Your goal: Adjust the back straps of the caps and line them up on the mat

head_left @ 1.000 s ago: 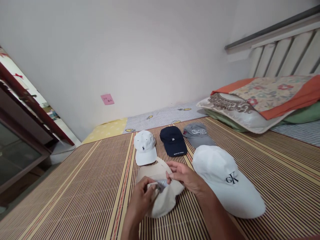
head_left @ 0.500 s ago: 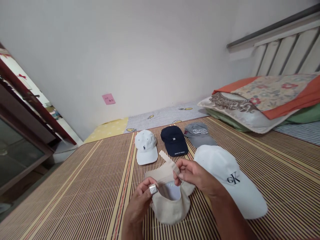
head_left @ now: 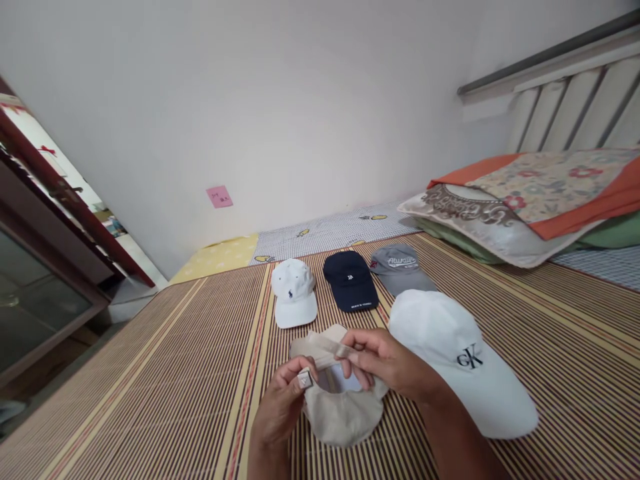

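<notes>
A beige baseball cap point(head_left: 345, 420) lies between my hands, its opening facing up and its brim pointing away from me. My left hand point(head_left: 281, 400) pinches the left end of its back strap, beside a square metal buckle point(head_left: 305, 379). The loose strap point(head_left: 325, 345) is pinched in my right hand point(head_left: 383, 360), its free end pointing left toward the buckle. Just beyond are a white cap point(head_left: 294, 293) with a small dark logo, a navy cap point(head_left: 350, 281) and a grey cap point(head_left: 401, 269). A larger white cap point(head_left: 450, 347) with black letters sits beside my right forearm.
Striped bamboo matting point(head_left: 165, 373) covers the bed. Pillows point(head_left: 500, 227) with a floral and orange cover point(head_left: 555, 187) lie at the right, below a radiator point(head_left: 575, 107). A pink note point(head_left: 219, 197) is on the wall; a doorway stands at the left.
My right hand has swung the strap's free end down and to the left, toward the buckle. It pointed up and away before. My left hand keeps its hold; the other caps stay put.
</notes>
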Motion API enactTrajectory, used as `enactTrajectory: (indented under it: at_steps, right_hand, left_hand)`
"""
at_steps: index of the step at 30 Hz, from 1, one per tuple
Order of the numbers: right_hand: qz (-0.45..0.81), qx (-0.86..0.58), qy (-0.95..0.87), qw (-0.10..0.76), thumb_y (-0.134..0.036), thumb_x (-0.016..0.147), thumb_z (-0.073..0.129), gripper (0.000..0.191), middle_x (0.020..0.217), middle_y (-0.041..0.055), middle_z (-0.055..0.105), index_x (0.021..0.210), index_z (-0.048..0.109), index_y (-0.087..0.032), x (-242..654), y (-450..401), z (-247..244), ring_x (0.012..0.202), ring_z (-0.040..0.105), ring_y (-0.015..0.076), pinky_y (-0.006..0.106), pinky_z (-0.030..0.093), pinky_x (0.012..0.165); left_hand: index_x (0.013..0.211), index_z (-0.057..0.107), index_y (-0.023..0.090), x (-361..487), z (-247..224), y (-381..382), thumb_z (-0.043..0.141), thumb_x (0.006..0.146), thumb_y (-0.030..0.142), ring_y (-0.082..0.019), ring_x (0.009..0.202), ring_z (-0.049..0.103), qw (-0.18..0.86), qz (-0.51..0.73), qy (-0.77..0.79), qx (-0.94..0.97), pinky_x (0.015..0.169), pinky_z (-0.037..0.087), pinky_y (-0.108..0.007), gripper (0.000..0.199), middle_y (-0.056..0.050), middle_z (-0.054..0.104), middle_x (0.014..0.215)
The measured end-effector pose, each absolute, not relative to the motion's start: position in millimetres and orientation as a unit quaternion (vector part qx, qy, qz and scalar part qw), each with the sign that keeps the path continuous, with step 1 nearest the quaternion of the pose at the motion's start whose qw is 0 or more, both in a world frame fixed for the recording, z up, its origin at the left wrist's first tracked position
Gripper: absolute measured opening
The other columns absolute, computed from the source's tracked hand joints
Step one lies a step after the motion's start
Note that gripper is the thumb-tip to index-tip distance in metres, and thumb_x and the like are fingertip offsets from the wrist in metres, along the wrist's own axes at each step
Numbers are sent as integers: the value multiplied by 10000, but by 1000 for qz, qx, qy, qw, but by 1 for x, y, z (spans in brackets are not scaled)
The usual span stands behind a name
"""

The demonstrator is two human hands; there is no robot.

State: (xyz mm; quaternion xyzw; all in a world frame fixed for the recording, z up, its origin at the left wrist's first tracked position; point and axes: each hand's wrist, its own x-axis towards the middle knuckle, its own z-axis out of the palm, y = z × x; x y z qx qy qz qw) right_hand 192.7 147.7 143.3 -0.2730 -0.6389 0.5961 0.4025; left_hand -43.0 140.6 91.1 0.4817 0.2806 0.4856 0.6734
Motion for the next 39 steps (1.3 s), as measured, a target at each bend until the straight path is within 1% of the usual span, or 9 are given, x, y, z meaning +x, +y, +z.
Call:
enactTrajectory:
  at_steps: [4, 8, 10, 14, 23, 26, 32, 36, 39]
  right_hand:
    - [610, -287, -648, 355, -474, 955, 601, 306, 507, -91, 552, 1022, 675, -185, 190, 149, 136, 342, 352, 54, 185, 261, 375]
    - [599, -293, -652, 360, -415, 919, 626, 244, 659, -24, 671, 868, 673, -181, 190, 149, 136, 405, 480, 58, 193, 344, 425]
    - [590, -306, -653, 364, -367, 890, 627, 214, 703, -11, 680, 779, 641, -185, 189, 148, 139, 424, 470, 53, 193, 329, 428]
    - [591, -336, -649, 343, -301, 840, 611, 167, 585, -48, 581, 708, 588, -202, 186, 147, 144, 402, 378, 52, 187, 255, 393]
    - [576, -359, -670, 302, -229, 855, 545, 133, 530, -71, 519, 723, 557, -211, 187, 148, 139, 393, 381, 65, 182, 295, 391]
    - [573, -355, -672, 306, -268, 875, 569, 149, 574, -51, 581, 740, 569, -204, 187, 150, 137, 387, 415, 60, 184, 318, 396]
    - [580, -333, -667, 329, -352, 914, 630, 248, 703, -20, 677, 1090, 713, -197, 186, 153, 131, 439, 518, 78, 203, 408, 451]
    - [525, -335, -695, 360, -242, 894, 631, 144, 749, -6, 701, 950, 754, -191, 184, 147, 142, 611, 621, 120, 238, 480, 599]
    - [453, -374, -725, 359, -134, 859, 601, 137, 747, -18, 696, 834, 723, -192, 183, 140, 153, 681, 627, 130, 241, 457, 651]
  left_hand:
    - [771, 677, 150, -44, 87, 142, 866, 739, 494, -118, 643, 439, 683, 485, 296, 459, 657, 350, -245, 394, 14, 524, 692]
    - [776, 682, 147, -42, 87, 140, 913, 673, 492, -122, 660, 488, 688, 490, 319, 430, 670, 382, -239, 427, -2, 588, 720]
    - [764, 674, 150, -41, 89, 140, 932, 642, 490, -126, 681, 501, 690, 498, 320, 417, 668, 394, -234, 443, -3, 592, 741]
    - [779, 681, 154, -39, 91, 139, 939, 648, 451, -113, 691, 504, 697, 506, 307, 405, 673, 406, -218, 415, 9, 574, 756]
    - [794, 692, 144, -36, 93, 140, 891, 734, 414, -95, 668, 483, 712, 492, 269, 422, 650, 388, -204, 340, 19, 540, 746]
    - [798, 700, 144, -35, 94, 139, 897, 729, 403, -95, 671, 489, 714, 493, 269, 418, 650, 388, -203, 332, 17, 547, 755]
    - [820, 710, 143, -35, 93, 139, 887, 743, 411, -99, 683, 509, 715, 493, 260, 423, 664, 399, -208, 330, 9, 576, 773]
    - [854, 715, 144, -36, 89, 140, 868, 772, 387, -109, 717, 545, 719, 488, 250, 427, 690, 416, -213, 298, -1, 602, 800]
    - [873, 719, 147, -36, 88, 140, 868, 774, 371, -115, 732, 557, 719, 481, 249, 435, 699, 423, -217, 286, -5, 616, 809]
